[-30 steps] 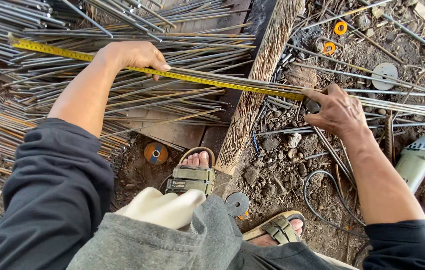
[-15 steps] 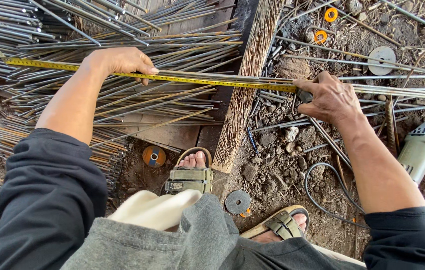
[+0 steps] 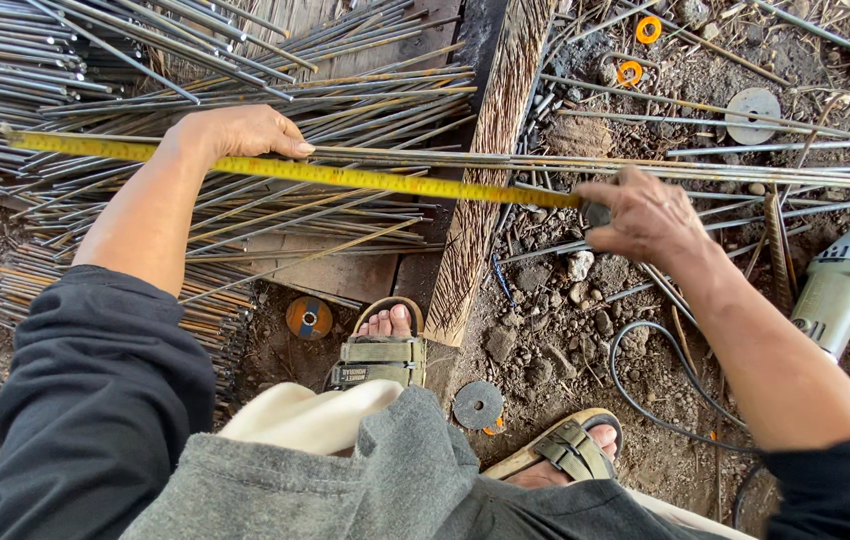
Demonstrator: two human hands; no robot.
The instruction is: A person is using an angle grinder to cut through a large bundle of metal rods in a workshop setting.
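A yellow measuring tape runs across the picture, laid along a bundle of thin steel rods. My left hand presses the tape and rods down near its left part, over a pile of rods. My right hand grips the tape's case at the right end, just past a scorched wooden beam that the rods lie across. The case is mostly hidden by my fingers.
An angle grinder lies at the right with its black cable looping over the dirt. Cutting discs and orange rings are scattered about. My sandalled feet stand by the beam's near end.
The view has shifted slightly, so tape and hands appear a little lower and further left. Both hands keep their hold on the tape and rods.
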